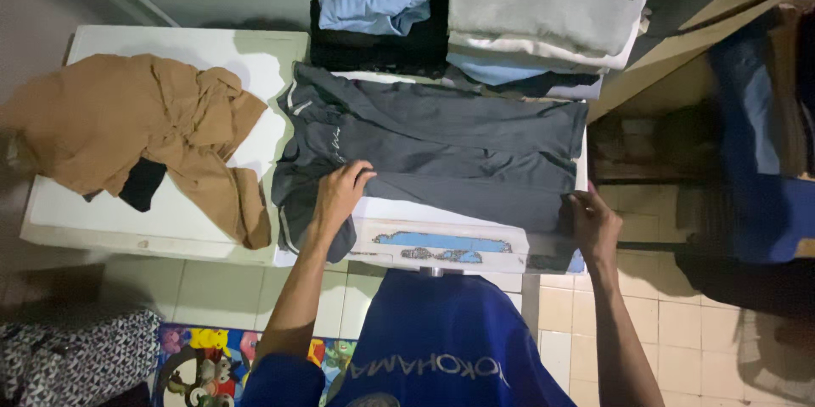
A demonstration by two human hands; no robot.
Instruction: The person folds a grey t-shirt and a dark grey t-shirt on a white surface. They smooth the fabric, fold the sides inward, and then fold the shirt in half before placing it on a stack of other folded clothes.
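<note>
Lying spread across the white table [170,220], between a crumpled tan garment [127,127] and folded stacks [475,16] at the far edge, the grey garment [441,144] is pressed under the flat, unclenched left hand [340,193] while the right hand [592,224] pinches its near right corner.

- The stack of folded clothes [543,25], grey, pale blue and black, is cut off by the top edge.
- The right hand [592,222] has its fingertips hidden in the dark grey garment's [441,148] end.
- A black cloth [142,184] lies mostly hidden under the crumpled tan garment [127,123].
- The dim shelf [747,135] at right is too dark to tell its contents.
</note>
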